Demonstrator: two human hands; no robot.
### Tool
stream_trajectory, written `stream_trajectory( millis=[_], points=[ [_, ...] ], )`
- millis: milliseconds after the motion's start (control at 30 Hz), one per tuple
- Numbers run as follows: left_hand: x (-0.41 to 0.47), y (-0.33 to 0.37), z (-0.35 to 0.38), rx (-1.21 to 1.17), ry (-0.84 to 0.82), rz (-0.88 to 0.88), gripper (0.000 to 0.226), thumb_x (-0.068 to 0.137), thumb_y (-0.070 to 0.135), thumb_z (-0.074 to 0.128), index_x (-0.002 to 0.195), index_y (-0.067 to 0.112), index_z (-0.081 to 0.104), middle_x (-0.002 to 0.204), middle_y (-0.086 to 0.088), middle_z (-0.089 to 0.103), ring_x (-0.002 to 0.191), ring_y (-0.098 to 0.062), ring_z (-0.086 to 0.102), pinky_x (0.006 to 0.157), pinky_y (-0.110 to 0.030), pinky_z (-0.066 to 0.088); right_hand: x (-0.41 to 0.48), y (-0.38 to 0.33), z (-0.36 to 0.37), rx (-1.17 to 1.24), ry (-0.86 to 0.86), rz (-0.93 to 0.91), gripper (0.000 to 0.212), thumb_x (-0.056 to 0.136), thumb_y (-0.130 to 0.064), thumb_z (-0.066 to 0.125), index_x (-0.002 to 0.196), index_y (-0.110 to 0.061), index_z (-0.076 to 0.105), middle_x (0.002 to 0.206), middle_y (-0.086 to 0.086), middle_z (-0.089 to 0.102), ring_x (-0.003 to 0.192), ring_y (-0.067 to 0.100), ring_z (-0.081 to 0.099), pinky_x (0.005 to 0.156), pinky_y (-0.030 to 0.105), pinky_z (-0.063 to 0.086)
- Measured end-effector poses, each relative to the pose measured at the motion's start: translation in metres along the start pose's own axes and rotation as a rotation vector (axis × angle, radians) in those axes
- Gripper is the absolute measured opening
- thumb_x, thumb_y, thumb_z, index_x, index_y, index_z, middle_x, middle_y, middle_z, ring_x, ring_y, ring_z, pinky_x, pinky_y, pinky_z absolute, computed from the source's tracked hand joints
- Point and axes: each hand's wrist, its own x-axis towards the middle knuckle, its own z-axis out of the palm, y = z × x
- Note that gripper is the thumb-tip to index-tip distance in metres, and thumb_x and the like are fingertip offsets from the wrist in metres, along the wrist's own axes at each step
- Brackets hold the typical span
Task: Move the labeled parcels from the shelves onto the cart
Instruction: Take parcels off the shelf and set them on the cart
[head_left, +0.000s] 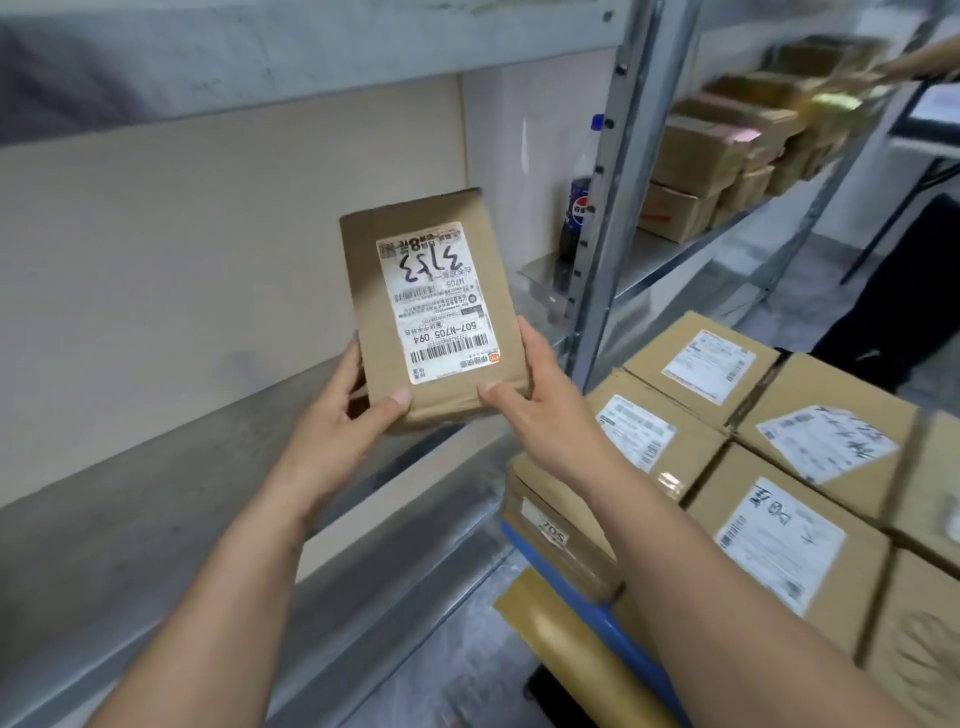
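Observation:
I hold a small brown cardboard parcel (431, 306) with a white shipping label, upside down to me, above the grey metal shelf (156, 519). My left hand (343, 415) grips its lower left corner, thumb on the front face. My right hand (540, 400) grips its lower right corner, thumb on the front too. To the right, several labeled brown parcels (769, 467) lie packed together on the cart, whose blue edge (597, 608) shows under them.
A metal shelf upright (608, 208) stands just right of the held parcel, with a cola bottle (576, 208) behind it. More brown boxes (727, 156) are stacked on the far shelf. Another person's arm (919, 62) reaches in at the top right. A yellow envelope (571, 639) lies below the cart.

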Motion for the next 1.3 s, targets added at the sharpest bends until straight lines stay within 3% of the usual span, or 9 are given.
stream_trajectory(
  millis=[100,233,333,633,767,967,1033,1167,1300],
  points=[
    [-0.03,0.014,0.02,-0.028,-0.066,0.065,0.069,0.088,0.017,0.064,0.142,0.045,0.031,0.129,0.013,0.057,0.107,0.006,0.057,0.087,-0.013,0.048,-0.042,0.0,-0.019,-0.014,0.077,-0.04,0.069,0.094,-0.021,0.055,0.15,-0.033,0.016,0.124,-0.025,0.047,0.115,-0.001,0.048,0.097,0.025,0.041],
    [-0.071,0.029,0.048,0.012,-0.16,0.117,0.084,0.066,0.052,0.069,0.139,0.056,0.027,0.133,0.019,0.052,0.123,-0.004,0.05,0.106,-0.041,0.04,-0.1,0.006,-0.044,-0.045,0.178,-0.06,0.068,0.094,-0.023,0.056,0.148,-0.038,0.019,0.114,-0.038,0.047,0.115,-0.002,0.05,0.101,0.03,0.043],
    [-0.098,0.039,0.075,-0.019,-0.213,0.172,0.085,0.068,0.048,0.07,0.141,0.053,0.026,0.129,0.025,0.054,0.12,0.001,0.05,0.105,-0.04,0.041,-0.143,0.012,-0.062,-0.056,0.272,-0.067,0.071,0.093,-0.027,0.056,0.15,-0.037,0.017,0.13,-0.027,0.048,0.121,-0.002,0.047,0.104,0.031,0.041],
    [-0.177,0.06,0.167,-0.061,-0.427,0.327,0.08,0.075,0.044,0.066,0.144,0.044,0.026,0.142,0.016,0.046,0.133,-0.009,0.041,0.108,-0.05,0.035,-0.281,0.033,-0.116,-0.106,0.614,-0.048,0.07,0.091,-0.024,0.059,0.148,-0.038,0.021,0.114,-0.05,0.045,0.109,-0.022,0.044,0.09,0.003,0.035],
    [-0.207,0.067,0.21,-0.064,-0.545,0.359,0.078,0.076,0.042,0.066,0.144,0.039,0.028,0.138,0.017,0.049,0.128,-0.006,0.045,0.105,-0.046,0.039,-0.338,0.046,-0.137,-0.123,0.752,-0.006,0.07,0.091,-0.026,0.06,0.15,-0.033,0.023,0.141,-0.023,0.044,0.128,-0.003,0.042,0.107,0.03,0.038],
    [-0.24,0.082,0.273,0.073,-0.752,0.4,0.063,0.088,0.031,0.064,0.136,0.051,0.027,0.122,0.033,0.051,0.117,0.008,0.048,0.092,-0.017,0.043,-0.407,0.072,-0.164,-0.096,0.956,0.109,0.064,0.092,-0.021,0.059,0.148,-0.029,0.029,0.135,-0.018,0.051,0.119,-0.006,0.048,0.1,0.017,0.04],
    [-0.247,0.086,0.291,0.135,-0.802,0.454,0.062,0.088,0.032,0.063,0.136,0.05,0.028,0.122,0.035,0.048,0.12,0.008,0.045,0.095,-0.019,0.041,-0.425,0.08,-0.171,-0.091,1.012,0.149,0.064,0.091,-0.028,0.059,0.148,-0.029,0.029,0.133,-0.016,0.053,0.115,-0.005,0.051,0.096,0.014,0.042],
    [-0.252,0.082,0.316,0.312,-0.873,0.55,0.06,0.086,0.048,0.057,0.141,0.04,0.033,0.135,0.017,0.046,0.127,-0.005,0.039,0.106,-0.034,0.034,-0.455,0.097,-0.176,-0.089,1.049,0.248,0.061,0.092,-0.028,0.057,0.147,-0.032,0.03,0.131,-0.015,0.055,0.118,0.004,0.053,0.101,0.038,0.045],
    [-0.259,0.073,0.333,0.468,-0.928,0.575,0.06,0.089,0.044,0.057,0.142,0.033,0.033,0.133,0.016,0.044,0.128,-0.011,0.036,0.105,-0.035,0.034,-0.47,0.114,-0.171,-0.054,1.09,0.349,0.062,0.092,-0.023,0.057,0.147,-0.031,0.03,0.13,-0.017,0.055,0.118,0.003,0.052,0.1,0.029,0.041]
  ],
)
